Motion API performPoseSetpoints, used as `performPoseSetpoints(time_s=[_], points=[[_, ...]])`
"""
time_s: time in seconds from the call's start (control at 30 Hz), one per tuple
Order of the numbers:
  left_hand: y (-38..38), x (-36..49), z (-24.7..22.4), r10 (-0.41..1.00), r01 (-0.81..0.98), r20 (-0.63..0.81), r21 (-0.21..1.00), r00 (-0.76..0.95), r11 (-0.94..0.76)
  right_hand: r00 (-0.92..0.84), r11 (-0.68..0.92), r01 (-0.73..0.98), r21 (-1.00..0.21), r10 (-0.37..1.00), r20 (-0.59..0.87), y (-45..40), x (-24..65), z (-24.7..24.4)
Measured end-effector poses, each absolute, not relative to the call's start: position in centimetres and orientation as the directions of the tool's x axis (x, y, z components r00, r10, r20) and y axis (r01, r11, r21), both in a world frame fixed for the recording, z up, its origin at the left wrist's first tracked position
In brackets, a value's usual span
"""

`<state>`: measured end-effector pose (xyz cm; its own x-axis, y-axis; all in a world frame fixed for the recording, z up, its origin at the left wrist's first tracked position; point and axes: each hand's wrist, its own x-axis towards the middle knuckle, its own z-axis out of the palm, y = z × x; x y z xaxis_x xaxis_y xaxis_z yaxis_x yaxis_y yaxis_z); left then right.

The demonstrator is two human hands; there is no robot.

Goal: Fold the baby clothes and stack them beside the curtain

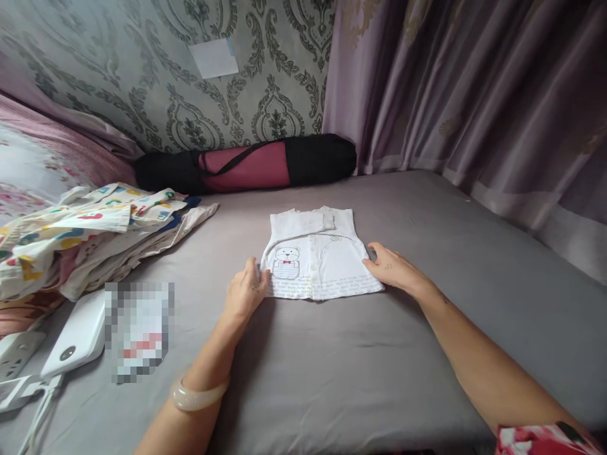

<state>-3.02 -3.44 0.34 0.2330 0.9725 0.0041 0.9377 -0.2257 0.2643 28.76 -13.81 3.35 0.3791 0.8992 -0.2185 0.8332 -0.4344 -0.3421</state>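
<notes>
A small white baby shirt (332,265) lies flat on the grey bed sheet (322,366), its sleeves folded inward across the top. It has a front button placket, a printed bear on the left side and lines of small print along the hem. My left hand (244,292) holds the shirt's left side edge near the hem, thumb on top of the cloth. At the opposite side edge, my right hand (396,268) pinches the cloth between thumb and fingers. The undersides of both grips are hidden. A pale bangle (199,397) circles my left wrist.
Folded clothes (99,227) are piled at the left. Nearer lie a white power bank (78,335), a power strip (19,354) with cables and a blurred-out packet (142,332). A black and maroon long bag (246,165) rests along the wall, beside purple curtains (427,95).
</notes>
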Motion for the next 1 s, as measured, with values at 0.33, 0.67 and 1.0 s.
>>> performPoseSetpoints(time_s=[0.33,0.67,1.0], points=[[-2.9,-3.9,1.9,0.919,0.748,-0.145,0.633,0.367,-0.199,-0.104,-0.309,0.656,-0.688,0.867,-0.488,-15.5,30.4,6.0],[-2.7,-5.8,3.2,0.694,0.557,-0.284,0.806,0.661,-0.201,-0.118,-0.109,0.795,-0.597,0.937,-0.328,-15.3,31.4,3.9],[-1.1,-6.0,1.2,0.723,0.573,-0.015,0.621,0.691,-0.535,-0.109,0.045,0.890,-0.454,0.987,-0.116,-15.6,31.2,4.0]])
